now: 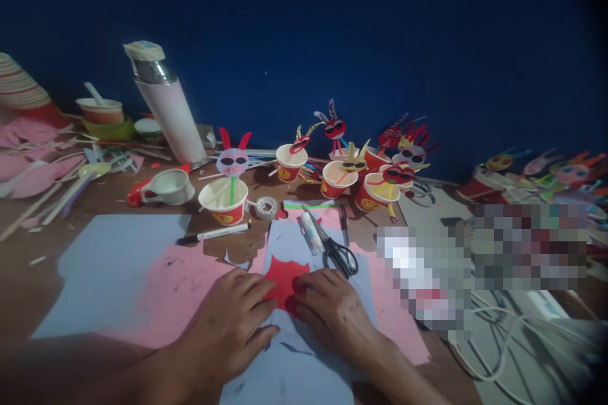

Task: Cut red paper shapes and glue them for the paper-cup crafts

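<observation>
My left hand point(232, 323) and my right hand point(332, 307) lie flat on the table, both pressing a red paper cut-out point(284, 281) with jagged edges between their fingertips. The cut-out rests on a pale blue sheet point(289, 361) over pink paper point(185, 291). Black-handled scissors point(338, 253) and a glue stick point(311, 233) lie just beyond my right hand. A black marker point(213, 235) lies beyond my left hand.
Several paper cups with paper faces on sticks point(224, 193) point(338, 178) stand mid-table. A tape roll point(266, 207), a white mug point(168, 186), a tall flask point(166, 104), paper scraps point(42, 171) at left, cables point(503, 342) at right. A blue wall point(332, 25) behind.
</observation>
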The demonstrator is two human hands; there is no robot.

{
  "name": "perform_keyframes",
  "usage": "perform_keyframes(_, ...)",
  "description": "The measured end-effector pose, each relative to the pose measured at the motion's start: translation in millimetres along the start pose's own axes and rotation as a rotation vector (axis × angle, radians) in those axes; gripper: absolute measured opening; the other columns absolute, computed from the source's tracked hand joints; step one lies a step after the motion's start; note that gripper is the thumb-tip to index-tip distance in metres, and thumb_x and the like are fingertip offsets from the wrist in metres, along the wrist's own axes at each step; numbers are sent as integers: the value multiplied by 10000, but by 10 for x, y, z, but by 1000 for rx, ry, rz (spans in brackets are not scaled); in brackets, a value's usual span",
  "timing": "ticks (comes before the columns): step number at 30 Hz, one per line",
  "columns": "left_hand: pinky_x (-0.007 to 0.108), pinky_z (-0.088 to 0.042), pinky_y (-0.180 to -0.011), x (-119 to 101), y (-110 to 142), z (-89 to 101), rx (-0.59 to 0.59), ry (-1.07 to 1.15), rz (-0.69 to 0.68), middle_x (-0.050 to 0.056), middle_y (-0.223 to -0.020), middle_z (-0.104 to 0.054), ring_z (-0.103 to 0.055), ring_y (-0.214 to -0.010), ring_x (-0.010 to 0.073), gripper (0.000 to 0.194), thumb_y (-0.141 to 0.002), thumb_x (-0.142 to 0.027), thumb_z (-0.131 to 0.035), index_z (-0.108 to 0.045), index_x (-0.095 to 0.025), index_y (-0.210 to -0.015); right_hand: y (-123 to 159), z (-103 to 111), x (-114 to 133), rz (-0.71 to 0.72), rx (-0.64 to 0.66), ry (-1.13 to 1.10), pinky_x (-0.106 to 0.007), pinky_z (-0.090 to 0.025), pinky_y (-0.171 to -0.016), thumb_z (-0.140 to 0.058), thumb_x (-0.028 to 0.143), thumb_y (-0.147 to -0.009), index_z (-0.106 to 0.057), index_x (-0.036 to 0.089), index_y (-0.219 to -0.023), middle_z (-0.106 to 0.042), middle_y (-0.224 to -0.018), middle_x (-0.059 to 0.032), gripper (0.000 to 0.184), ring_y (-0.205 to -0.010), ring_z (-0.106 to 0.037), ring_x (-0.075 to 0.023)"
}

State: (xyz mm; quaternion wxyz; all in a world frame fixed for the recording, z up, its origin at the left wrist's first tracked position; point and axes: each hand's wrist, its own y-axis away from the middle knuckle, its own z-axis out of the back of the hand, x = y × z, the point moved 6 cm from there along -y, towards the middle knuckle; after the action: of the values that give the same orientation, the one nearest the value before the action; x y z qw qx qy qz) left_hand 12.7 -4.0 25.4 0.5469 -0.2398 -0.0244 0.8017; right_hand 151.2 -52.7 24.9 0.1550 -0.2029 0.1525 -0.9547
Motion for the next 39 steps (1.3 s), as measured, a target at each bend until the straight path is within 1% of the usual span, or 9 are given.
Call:
perform_keyframes(3, 422, -356, -844, 2, 17, -6, -4, 2, 3, 44, -1046, -626, -514, -933, 227, 173, -868, -285, -502, -622, -210, -967, 6, 101, -89, -32, -76, 15, -309, -419, -737, -502, 178, -874, -651, 212, -855, -682, -887, -33, 154, -815, -596, -152)
perform_keyframes(6, 426, -349, -844, 5, 28, -5, -9, 6, 3, 46, -1058, -623, -506, -943, 232, 163, -862, -266, -511, -615, -205, -971, 18, 198, -266, -137, -144, 90, -344, -414, -767, -484, 184, -886, -655, 197, -893, -688, -909, -59, 171, -861, -594, -187)
perform_keyframes(12, 392, -366, -826, 1, 8, 3, 10, -5, -13, 48, -1022, -618, -507, -917, 221, 141, -852, -239, -517, -613, -207, -950, 15, 180, -554, -321, -120, 276, -393, -398, -765, -557, 295, -837, -629, 171, -1061, -655, -1070, -105, 265, -972, -554, -276)
perform_keyframes(20, 368, -391, -828, -7, -3, 37, -20, -43, -39, 55, -1000, -617, -516, -915, 212, 137, -857, -241, -510, -614, -211, -941, -33, 171, -621, -401, -61, 372, -378, -363, -728, -555, 273, -837, -613, 175, -1072, -667, -1060, -81, 261, -951, -554, -272)
perform_keyframes(24, 371, -392, -832, 0, -3, 37, -19, -32, -31, 55, -1017, -617, -510, -915, 211, 156, -860, -213, -487, -612, -206, -953, -36, 192, -627, -428, -27, 387, -370, -363, -732, -553, 197, -827, -616, 186, -1057, -673, -1035, -65, 238, -922, -562, -262)
perform_keyframes(29, 369, -405, -820, -4, -15, 44, -16, -25, -40, 61, -1013, -618, -515, -904, 208, 161, -856, -188, -480, -614, -201, -945, -29, 209, -604, -442, -2, 396, -383, -384, -742, -552, 134, -784, -614, 159, -1074, -665, -1024, -99, 298, -912, -558, -275)
perform_keyframes(32, 366, -407, -816, -1, -19, 49, -24, -24, -35, 64, -1010, -619, -518, -904, 207, 164, -859, -179, -478, -617, -201, -942, -4, 241, -625, -450, -14, 389, -382, -405, -754, -546, 164, -791, -625, 157, -1057, -667, -966, -99, 277, -892, -554, -274)
perform_keyframes(36, 374, -396, -819, 15, -7, 38, -31, 7, -19, 60, -1021, -621, -515, -906, 208, 170, -854, -163, -482, -620, -199, -945, 66, 342, -687, -494, -80, 378, -367, -430, -783, -513, 208, -814, -595, 134, -1107, -634, -1019, -117, 313, -936, -546, -274)
perform_keyframes(39, 382, -386, -821, 34, 1, 21, -24, 24, 1, 52, -1036, -621, -509, -918, 213, 173, -851, -158, -490, -618, -202, -958, 113, 387, -716, -527, -100, 368, -327, -452, -720, -453, 198, -842, -565, 135, -1146, -624, -1021, -114, 330, -889, -585, -243)
